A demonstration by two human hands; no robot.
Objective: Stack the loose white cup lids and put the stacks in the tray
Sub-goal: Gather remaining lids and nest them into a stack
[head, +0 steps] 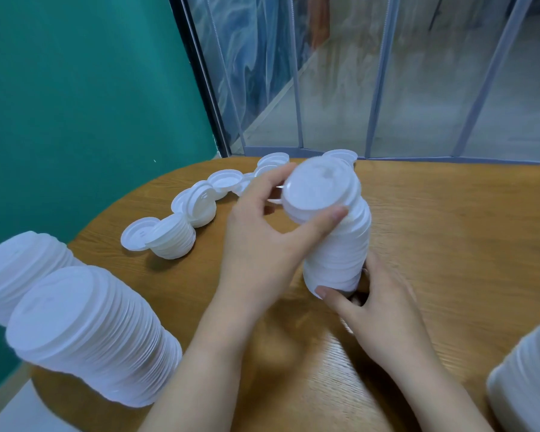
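At the centre of the worktop [434, 232], the left hand [259, 241] has its grip curled round the top lid [320, 190] of a tall stack of lids [340, 244], thumb across the near rim and fingers over the far side. The right hand [378, 307] grips the base of that same stack at about five o'clock, thumb pressed to the lowest lids and fingers wrapped behind. The stack stands on the wooden surface, leaning a little.

Towards ten o'clock a line of loose lids [219, 191] runs along the far edge, some nested in a short stack [173, 238], others lying singly. At eight o'clock two finished stacks stand side by side, the nearer stack [91, 335] touching the farther stack [22, 272]. At four o'clock another white stack [527, 378] shows at the frame's edge, partly cut off. I cannot make out a tray.
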